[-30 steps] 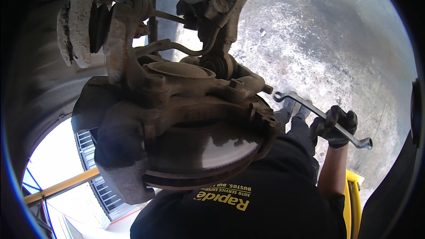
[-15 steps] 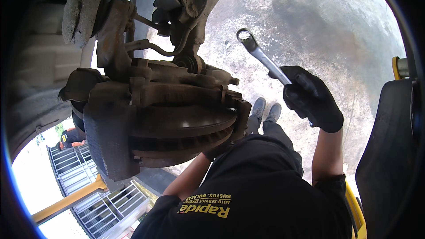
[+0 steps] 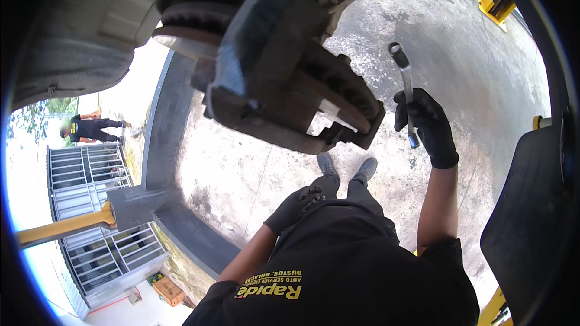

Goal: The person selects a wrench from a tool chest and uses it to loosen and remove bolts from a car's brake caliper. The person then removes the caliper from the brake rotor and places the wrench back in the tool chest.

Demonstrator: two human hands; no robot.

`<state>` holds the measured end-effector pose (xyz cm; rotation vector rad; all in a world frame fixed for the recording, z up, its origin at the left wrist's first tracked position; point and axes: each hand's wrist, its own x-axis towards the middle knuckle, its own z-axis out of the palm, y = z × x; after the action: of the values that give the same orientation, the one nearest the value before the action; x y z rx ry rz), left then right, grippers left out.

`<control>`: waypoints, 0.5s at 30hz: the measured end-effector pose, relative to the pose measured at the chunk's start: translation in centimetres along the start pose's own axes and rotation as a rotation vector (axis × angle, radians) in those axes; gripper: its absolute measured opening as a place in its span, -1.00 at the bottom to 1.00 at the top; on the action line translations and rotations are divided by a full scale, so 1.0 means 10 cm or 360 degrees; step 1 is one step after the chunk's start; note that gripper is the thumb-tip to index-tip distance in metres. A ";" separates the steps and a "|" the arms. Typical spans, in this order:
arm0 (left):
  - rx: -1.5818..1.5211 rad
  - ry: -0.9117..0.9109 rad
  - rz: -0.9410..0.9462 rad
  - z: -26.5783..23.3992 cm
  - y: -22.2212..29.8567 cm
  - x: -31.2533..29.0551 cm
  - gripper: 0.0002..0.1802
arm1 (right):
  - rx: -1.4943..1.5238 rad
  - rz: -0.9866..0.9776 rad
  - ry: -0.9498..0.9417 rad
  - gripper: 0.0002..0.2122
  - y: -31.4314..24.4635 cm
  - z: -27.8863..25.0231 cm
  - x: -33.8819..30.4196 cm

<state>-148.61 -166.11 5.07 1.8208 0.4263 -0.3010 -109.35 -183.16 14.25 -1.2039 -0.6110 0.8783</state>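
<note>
In my right hand (image 3: 430, 125), which wears a black glove, is a double-ended ring wrench (image 3: 407, 78). One ring end points up and away, and the other shows below my fingers. My left hand (image 3: 295, 208), also gloved in black, is held low in front of my body with its fingers curled in. Anything inside those fingers is too small or hidden to make out. Above and between my hands is a brake assembly, with a dark, rusty caliper (image 3: 260, 78) around a brake disc (image 3: 338, 87). Neither hand touches it.
Dark wheel-arch lining (image 3: 78, 30) hangs at upper left. A dark panel (image 3: 525, 199) stands close on my right. A yellow lift arm (image 3: 66, 226) and a metal grille (image 3: 90, 175) are at left. Farther off stands another person (image 3: 93, 128). Concrete floor (image 3: 235, 175) lies below.
The view has shifted, and the brake assembly now sits higher and turned differently. My left hand has come out from behind it. The wrench in my right hand now stands more upright.
</note>
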 end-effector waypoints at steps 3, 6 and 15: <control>-0.0088 0.0126 0.0006 0.00 -0.28 -0.14 -0.64 | -0.0127 0.0133 0.0325 -0.80 0.65 0.06 -0.13; -0.0280 0.0198 0.0142 -0.17 -0.43 -0.32 -0.67 | -0.0853 0.0699 0.0158 -0.86 1.18 0.26 -0.48; -0.0944 0.0509 -0.0160 -1.29 -1.09 -1.39 -0.64 | -0.0999 0.0727 -0.1438 -0.74 1.92 3.22 -0.27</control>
<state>-166.04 -152.90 5.12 1.2643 0.7447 0.0551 -141.48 -166.23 4.54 -1.5059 -1.4478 1.7295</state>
